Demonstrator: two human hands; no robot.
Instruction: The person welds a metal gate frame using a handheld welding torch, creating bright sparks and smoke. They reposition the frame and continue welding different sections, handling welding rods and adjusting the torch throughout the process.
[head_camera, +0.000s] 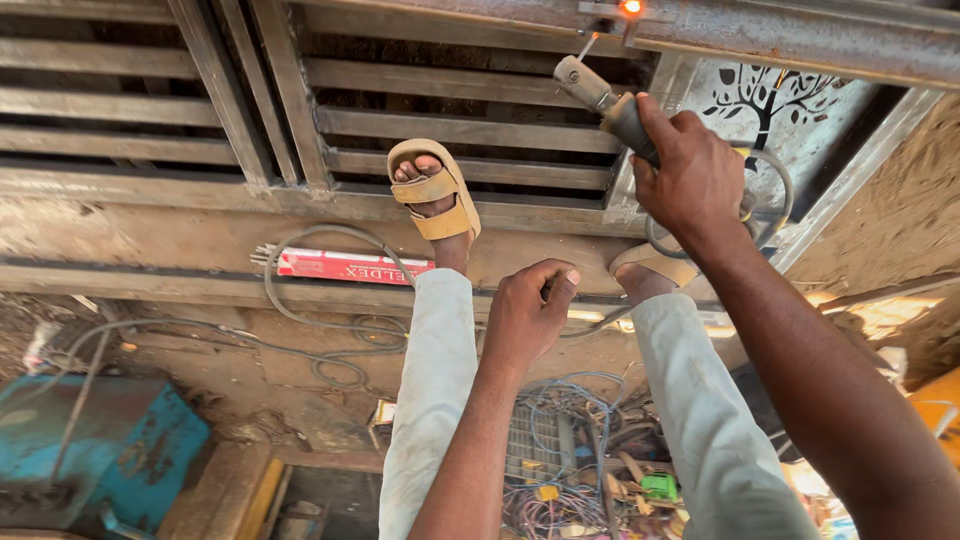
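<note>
The right hand (692, 180) is clenched around the dark grip of a welding electrode holder (603, 98), fingers wrapped over the handle and the thumb lying along its upper side. The holder's long axis runs on a diagonal, from the hand at lower right up toward the upper left, where its grey metal head shows clear of the fingers. From that head a thin welding rod (587, 45) leaves at an angle and points up and to the right, its tip close to a glowing orange spot (631, 7) on the steel bar (800, 40) along the top of the view. A grey cable (775, 195) loops out from behind the same hand.

The left hand (527, 315) holds nothing: it is loosely curled, thumb and fingertips drawn near each other, and hangs over the gap between the 2 knees in pale trousers (435, 380).

The left foot, in a tan sandal (436, 190), rests on the slatted metal frame (450, 120) that the holder hovers above; the other sandal is mostly hidden under the right wrist. A red flat box (345, 266) lies on the lower rail of the frame, with a second grey cable (300, 310) curling past it. A blue metal case (130, 440) sits on the ground at lower left, and a tangle of coloured wires (570, 470) lies between the legs.
</note>
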